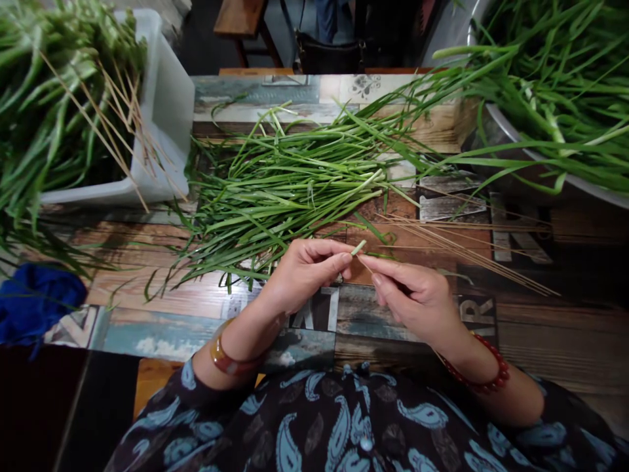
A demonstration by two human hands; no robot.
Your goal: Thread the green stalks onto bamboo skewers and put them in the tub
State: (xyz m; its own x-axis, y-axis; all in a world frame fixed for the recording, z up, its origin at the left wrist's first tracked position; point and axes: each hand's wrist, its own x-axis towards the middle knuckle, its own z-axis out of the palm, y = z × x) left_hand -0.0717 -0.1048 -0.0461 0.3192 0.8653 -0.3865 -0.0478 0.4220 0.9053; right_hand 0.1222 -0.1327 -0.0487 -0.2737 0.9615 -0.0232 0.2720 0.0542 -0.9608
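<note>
My left hand (307, 272) is closed, pinching a green chive stalk (358, 248) whose pale cut end sticks out past the thumb and forefinger. Close beside it, my right hand (420, 298) grips a thin bamboo skewer (364, 263) between thumb and fingertips. The skewer's tip is at the stalk, but I cannot tell whether it has gone in. Just beyond both hands lies a loose heap of long chives (299, 180), most pale ends to the right. Several loose bamboo skewers (472, 254) lie on the table to the right of the heap.
At the left, a white plastic bin (170, 111) holds chives with skewers among them. A large metal bowl (506, 124) overflows with chives at the right. A blue cloth (42, 298) hangs at the left edge of the patterned table (181, 334). Beyond stands a wooden stool (240, 18).
</note>
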